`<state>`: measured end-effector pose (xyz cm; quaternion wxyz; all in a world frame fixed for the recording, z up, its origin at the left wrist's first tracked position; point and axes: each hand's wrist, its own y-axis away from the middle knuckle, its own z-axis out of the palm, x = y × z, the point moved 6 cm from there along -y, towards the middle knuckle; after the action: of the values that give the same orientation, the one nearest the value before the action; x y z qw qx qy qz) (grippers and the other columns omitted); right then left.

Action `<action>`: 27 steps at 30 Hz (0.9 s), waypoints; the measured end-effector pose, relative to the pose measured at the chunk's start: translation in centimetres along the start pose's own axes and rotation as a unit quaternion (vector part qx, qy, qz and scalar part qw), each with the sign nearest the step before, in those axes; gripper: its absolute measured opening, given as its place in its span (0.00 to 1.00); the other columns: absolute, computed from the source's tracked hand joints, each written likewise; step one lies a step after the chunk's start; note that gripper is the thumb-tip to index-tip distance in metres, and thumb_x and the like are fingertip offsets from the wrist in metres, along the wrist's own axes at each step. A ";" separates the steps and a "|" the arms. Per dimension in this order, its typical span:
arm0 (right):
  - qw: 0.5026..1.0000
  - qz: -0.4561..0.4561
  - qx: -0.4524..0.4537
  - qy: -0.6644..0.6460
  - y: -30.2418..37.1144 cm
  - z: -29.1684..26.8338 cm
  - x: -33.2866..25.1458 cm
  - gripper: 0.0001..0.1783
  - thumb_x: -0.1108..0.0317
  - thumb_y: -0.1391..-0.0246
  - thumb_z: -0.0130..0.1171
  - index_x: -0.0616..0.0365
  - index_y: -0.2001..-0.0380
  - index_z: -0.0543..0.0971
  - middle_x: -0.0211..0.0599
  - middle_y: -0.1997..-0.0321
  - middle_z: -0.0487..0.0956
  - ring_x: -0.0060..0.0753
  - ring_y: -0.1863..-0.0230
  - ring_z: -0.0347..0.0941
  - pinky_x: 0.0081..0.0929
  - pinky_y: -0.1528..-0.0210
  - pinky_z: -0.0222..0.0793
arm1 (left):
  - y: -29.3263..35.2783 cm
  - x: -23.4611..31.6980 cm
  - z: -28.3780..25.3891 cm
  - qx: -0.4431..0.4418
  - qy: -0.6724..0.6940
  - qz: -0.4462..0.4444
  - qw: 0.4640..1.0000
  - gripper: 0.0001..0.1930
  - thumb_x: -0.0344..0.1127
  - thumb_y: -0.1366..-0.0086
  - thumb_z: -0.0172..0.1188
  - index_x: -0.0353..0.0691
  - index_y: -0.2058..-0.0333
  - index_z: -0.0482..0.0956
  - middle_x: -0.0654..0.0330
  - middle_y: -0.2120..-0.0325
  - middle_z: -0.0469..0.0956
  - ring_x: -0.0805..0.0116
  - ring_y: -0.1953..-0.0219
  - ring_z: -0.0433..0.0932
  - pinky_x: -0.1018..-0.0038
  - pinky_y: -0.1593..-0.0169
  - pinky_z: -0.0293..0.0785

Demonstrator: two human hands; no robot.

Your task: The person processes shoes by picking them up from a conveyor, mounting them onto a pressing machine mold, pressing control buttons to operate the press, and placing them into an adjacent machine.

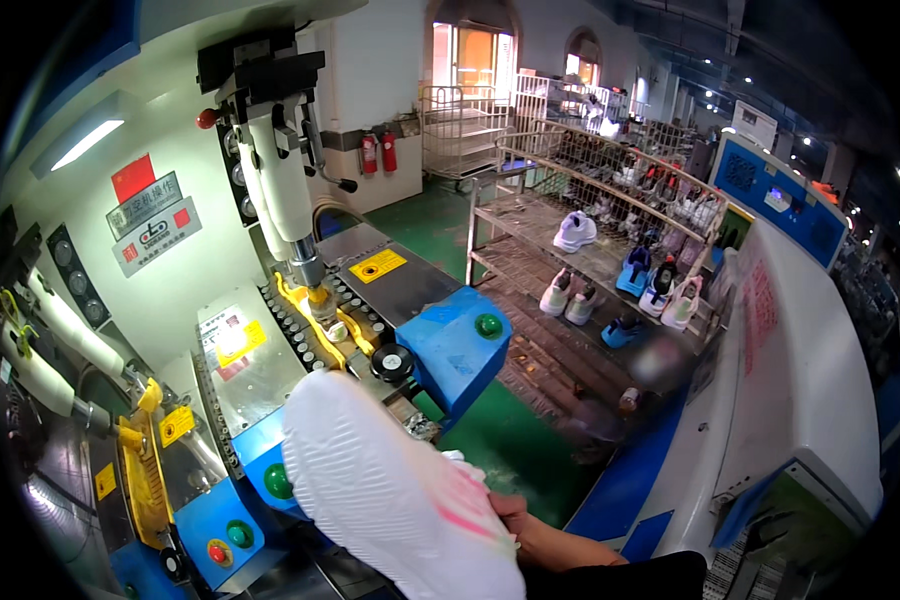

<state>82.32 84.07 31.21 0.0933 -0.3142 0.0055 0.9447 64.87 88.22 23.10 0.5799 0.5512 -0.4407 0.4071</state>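
A white shoe point(375, 490), its ridged sole turned up toward me, fills the lower middle, with pink and pale yellow on its side. My right hand point(513, 513) grips it from the right, fingers partly hidden behind it. My left hand is not visible. Just beyond the toe is a pressing machine's bed with yellow pads point(300, 298), under a white press cylinder point(275, 175) with a metal rod. Blue housings with green buttons flank this bed, one green button point(488, 326) on the right and another green button point(278, 481) beside the shoe.
At left stands a second press station with a yellow pad point(148, 495) and a red button point(219, 553). A metal rack point(485, 215) bearing several shoes stands beyond, on the right. A white and blue machine point(800, 370) closes off the right side. Fire extinguishers point(369, 153) hang by the far wall.
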 end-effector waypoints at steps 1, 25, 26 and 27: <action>1.000 -0.014 0.000 -0.006 0.5 0.0 -0.4 0.33 0.60 0.42 0.53 0.59 0.37 0.57 0.40 0.45 0.70 0.36 0.42 0.67 0.44 0.43 0.64 | -0.3 0.0 0.7 -0.039 0.001 -0.001 0.999 0.20 0.36 0.34 0.51 0.31 0.46 0.70 0.54 0.50 0.74 0.60 0.50 0.72 0.69 0.46 0.66; 0.894 -0.013 -0.352 -0.276 0.5 2.9 -7.9 0.34 0.57 0.40 0.50 0.62 0.37 0.55 0.48 0.40 0.66 0.46 0.35 0.61 0.67 0.42 0.58 | -2.5 -1.6 3.4 -0.056 -0.087 0.203 0.974 0.22 0.42 0.27 0.40 0.35 0.41 0.64 0.51 0.42 0.66 0.55 0.39 0.64 0.63 0.37 0.59; 0.886 -0.015 -0.360 -0.292 0.0 2.7 -7.8 0.34 0.57 0.40 0.49 0.62 0.37 0.54 0.49 0.40 0.66 0.47 0.35 0.61 0.67 0.42 0.57 | -2.4 -0.9 4.1 -0.069 -0.104 0.199 0.972 0.23 0.42 0.29 0.43 0.36 0.40 0.62 0.51 0.41 0.65 0.56 0.41 0.65 0.62 0.38 0.61; 0.871 -0.025 -0.365 -0.328 -0.3 2.5 -7.5 0.34 0.54 0.40 0.48 0.61 0.37 0.54 0.51 0.40 0.65 0.52 0.35 0.60 0.74 0.47 0.57 | -1.9 0.0 4.7 -0.069 -0.113 0.189 0.973 0.25 0.43 0.31 0.47 0.37 0.40 0.61 0.51 0.40 0.63 0.57 0.42 0.67 0.60 0.39 0.63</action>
<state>86.81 83.27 37.68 -0.0083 0.0024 -0.3784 0.9256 66.37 83.43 22.59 0.4752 0.4588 -0.6269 0.4130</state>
